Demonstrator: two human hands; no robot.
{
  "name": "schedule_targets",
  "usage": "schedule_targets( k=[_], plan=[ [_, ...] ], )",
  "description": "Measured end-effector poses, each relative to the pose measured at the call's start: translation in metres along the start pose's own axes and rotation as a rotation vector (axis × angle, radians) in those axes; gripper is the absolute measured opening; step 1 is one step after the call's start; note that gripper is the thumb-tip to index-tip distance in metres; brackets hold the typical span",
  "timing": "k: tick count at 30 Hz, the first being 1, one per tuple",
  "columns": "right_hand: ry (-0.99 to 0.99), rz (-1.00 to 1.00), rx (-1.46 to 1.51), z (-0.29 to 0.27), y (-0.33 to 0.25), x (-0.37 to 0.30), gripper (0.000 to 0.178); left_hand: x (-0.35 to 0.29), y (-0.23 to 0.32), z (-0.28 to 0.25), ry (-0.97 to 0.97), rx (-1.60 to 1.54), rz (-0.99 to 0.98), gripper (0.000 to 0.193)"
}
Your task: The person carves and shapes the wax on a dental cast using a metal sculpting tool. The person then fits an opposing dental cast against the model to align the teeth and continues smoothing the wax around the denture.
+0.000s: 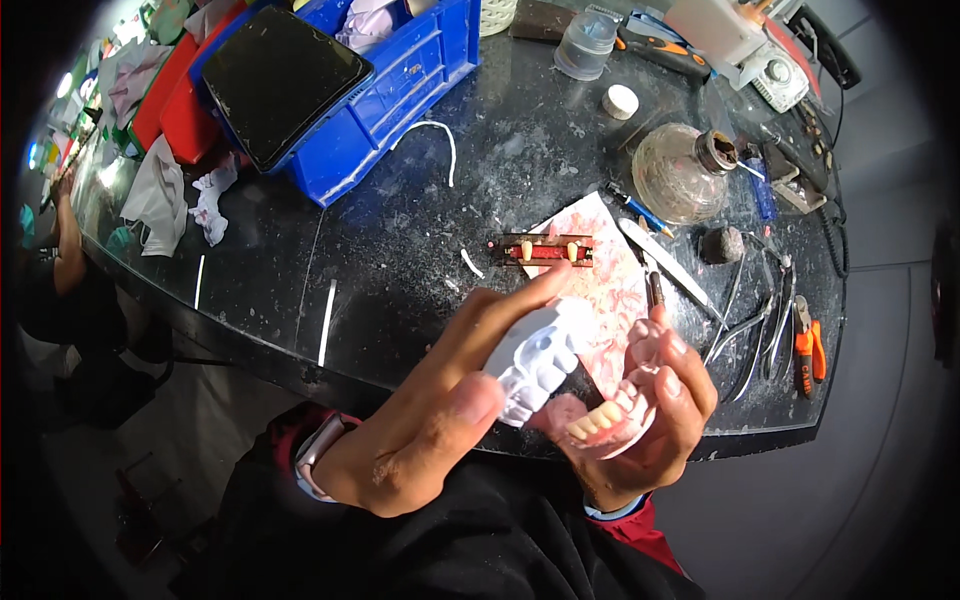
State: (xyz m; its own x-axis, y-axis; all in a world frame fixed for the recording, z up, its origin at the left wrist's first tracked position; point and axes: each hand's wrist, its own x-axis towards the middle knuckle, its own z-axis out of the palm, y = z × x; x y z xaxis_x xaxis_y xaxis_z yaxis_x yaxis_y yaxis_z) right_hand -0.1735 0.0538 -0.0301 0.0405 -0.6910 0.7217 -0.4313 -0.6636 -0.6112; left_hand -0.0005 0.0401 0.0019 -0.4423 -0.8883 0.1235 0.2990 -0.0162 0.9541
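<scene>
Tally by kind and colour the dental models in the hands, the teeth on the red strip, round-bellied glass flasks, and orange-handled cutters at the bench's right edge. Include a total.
White dental model, left hand: 1
Pink dental model, right hand: 1
Teeth on the red strip: 2
Round-bellied glass flask: 1
Orange-handled cutters: 1
Total: 6

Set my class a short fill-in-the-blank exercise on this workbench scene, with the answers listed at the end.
1. The white dental cast is in the person's ____ hand.
2. The right hand holds a mostly ____ dental model.
3. The red strip bears ____ separate teeth.
4. The bin under the flat black slab is ____.

Missing words: left; pink; two; blue.
</scene>
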Motion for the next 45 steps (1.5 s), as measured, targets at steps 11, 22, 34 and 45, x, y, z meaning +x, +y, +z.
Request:
schedule_targets(
  k=[11, 22, 34, 45],
  plan=[
    [-0.073, 0.151, 0.018, 0.000, -0.013, 0.007, 0.078, 0.009, -0.005, 0.007, 0.010, -0.067, -0.116, 0.055],
    [-0.114, 0.203, 0.021, 0.000, -0.003, 0.008, 0.056, 0.016, -0.004, 0.010, 0.106, -0.044, -0.287, 0.076],
    [-0.163, 0.224, 0.011, 0.005, -0.002, 0.005, 0.070, 0.016, -0.003, 0.005, 0.099, -0.020, -0.394, 0.093],
    [-0.219, 0.262, -0.021, 0.005, -0.010, 0.011, 0.077, 0.014, -0.008, 0.002, 0.087, -0.072, -0.338, 0.086]
  ],
)
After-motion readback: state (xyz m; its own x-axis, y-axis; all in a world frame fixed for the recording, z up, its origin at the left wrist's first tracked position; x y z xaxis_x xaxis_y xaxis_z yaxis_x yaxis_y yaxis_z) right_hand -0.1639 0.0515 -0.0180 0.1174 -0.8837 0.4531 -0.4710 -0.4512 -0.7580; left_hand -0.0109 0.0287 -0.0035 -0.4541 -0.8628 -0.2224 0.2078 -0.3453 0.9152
